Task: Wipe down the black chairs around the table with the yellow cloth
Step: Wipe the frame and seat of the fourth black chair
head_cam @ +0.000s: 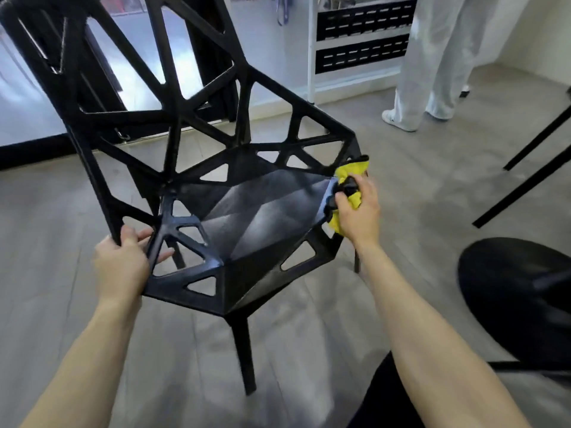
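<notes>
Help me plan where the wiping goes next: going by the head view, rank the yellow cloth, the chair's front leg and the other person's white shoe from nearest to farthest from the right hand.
1. Yellow cloth: gripped in the right hand at the seat's right edge.
2. Chair's front leg: below and left.
3. White shoe: on the floor behind the chair.

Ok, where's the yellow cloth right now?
Head view, right of centre: the cloth is bunched in the right hand, pressed against the right edge of the chair seat.
</notes>
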Motion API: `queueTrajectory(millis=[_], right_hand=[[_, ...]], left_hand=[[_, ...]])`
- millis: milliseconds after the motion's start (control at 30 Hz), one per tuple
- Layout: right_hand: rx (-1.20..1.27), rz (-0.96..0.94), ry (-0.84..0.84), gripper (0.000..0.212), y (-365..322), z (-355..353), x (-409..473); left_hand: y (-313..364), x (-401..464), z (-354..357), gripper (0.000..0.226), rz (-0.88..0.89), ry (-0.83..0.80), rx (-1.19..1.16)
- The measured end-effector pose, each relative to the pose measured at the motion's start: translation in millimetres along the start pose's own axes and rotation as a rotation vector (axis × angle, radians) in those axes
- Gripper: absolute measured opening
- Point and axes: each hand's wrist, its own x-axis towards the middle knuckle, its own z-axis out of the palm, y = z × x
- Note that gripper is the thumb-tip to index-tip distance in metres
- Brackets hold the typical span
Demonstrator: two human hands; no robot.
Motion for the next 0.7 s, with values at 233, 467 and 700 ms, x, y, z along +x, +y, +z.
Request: queueTrajectory(millis=[233, 467, 700], right_hand=[[0.003, -0.603, -0.576, 0.042, -95.7, 19.6, -131.8], [-0.102, -0.647, -0.567, 0.046, -42.7, -25.8, -83.7], [-0.217, -0.038, -0.037, 0.068, -4.8, -25.5, -25.5]], left_hand=[[-7.6, -63.1, 56.3, 0.060, 0.179, 0.079, 0.187], [45.8, 33.7, -4.9, 0.044, 1.265, -0.274, 1.154], [60.3, 54.3, 35.0, 0.040, 1.369, -0.264, 1.069]])
